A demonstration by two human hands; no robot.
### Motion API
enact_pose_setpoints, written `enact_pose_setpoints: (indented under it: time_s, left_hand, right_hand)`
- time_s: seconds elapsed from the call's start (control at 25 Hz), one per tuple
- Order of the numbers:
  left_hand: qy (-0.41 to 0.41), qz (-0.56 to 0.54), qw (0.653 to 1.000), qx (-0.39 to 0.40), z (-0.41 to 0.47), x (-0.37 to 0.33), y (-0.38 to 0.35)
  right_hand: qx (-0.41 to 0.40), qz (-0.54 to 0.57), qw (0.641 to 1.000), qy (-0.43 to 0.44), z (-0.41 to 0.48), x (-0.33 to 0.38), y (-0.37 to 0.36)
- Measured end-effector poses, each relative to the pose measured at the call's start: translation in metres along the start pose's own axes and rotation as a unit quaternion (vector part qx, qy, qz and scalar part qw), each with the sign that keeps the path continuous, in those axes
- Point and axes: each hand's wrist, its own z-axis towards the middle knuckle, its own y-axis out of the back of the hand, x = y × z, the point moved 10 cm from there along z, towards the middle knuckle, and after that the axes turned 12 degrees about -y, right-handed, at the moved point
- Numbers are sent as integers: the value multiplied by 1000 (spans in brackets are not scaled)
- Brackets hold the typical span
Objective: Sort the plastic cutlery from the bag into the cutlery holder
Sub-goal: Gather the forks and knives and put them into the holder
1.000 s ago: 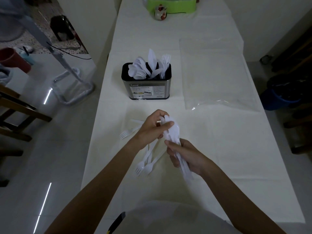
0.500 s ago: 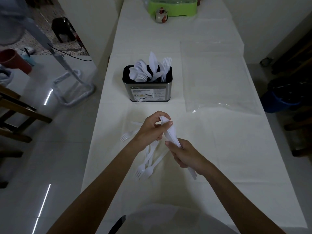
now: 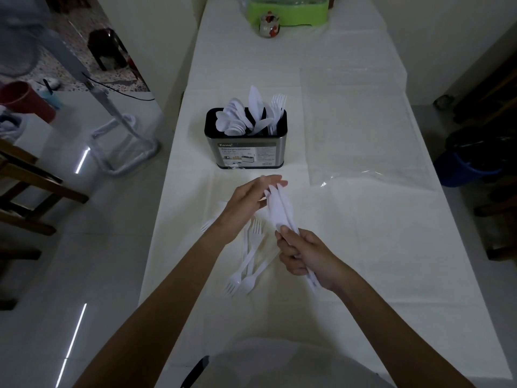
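Several white plastic knives (image 3: 279, 208) are bunched in my right hand (image 3: 307, 256), which grips their handles. My left hand (image 3: 249, 203), fingers straight, rests flat against the blade ends, apparently squaring them. A few forks (image 3: 251, 259) lie loose on the bench (image 3: 363, 247) beneath and near of both hands. The cutlery holder (image 3: 246, 152) stands farther off, partly filled. Risk: the bundle looks slick and unevenly stacked, so a slackened grip could fan it and drop knives among the forks.

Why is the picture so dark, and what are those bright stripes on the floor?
Head view: dim room, so little light reaches the table; the stripes are light glaring off the shiny floor; the cutlery in the right hand looks slightly soft.
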Motion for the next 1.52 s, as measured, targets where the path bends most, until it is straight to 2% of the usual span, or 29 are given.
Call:
enact_pose_setpoints:
  time_s: [0.08, 0.28, 0.4, 0.64, 0.8, 0.88, 0.96, 1.08, 1.16, 1.28, 1.4, 1.52]
  left_hand:
    - [39, -72, 996, -23, -1, 8, 1]
    - [67, -55, 996, 8, -4, 11, -12]
    - [65, -89, 994, -18, -4, 5, -11]
    - [82, -36, 995, 50, -11, 5, -20]
    - [82, -52, 994, 56, -11, 5, -22]
    - [67, -121, 990, -5, -12, 9, -16]
    - [43, -178, 977, -110, -20, 16, -5]
    - [26, -236, 945, -227, -46, 31, -9]
    - [39, -279, 923, -261, -60, 42, -21]
    - [66, -265, 916, -294, -68, 50, -25]
    - [73, -238, 930, -268, -65, 48, -29]
    - [65, -239, 954, -167, -49, 34, -30]
  right_hand:
    - [30, 7, 999, -19, 0, 1, -3]
    - [75, -22, 995, -70, 2, -1, -9]
    - [69, -14, 995, -77, 3, 1, -5]
    - [73, 14, 992, -107, 5, -4, -4]
    - [57, 26, 992, -108, 7, -9, -1]
    - [18, 68, 995, -78, 10, -4, 8]
    - [-45, 200, 979, -12, 12, 6, 27]
    - [-119, 401, 904, 89, 10, 9, 53]
    - [-143, 442, 879, 110, 9, 4, 52]
    - [-147, 442, 878, 106, 8, -5, 35]
    - [-145, 430, 885, 102, 6, -7, 27]
    - [-117, 385, 912, 79, 3, -5, 24]
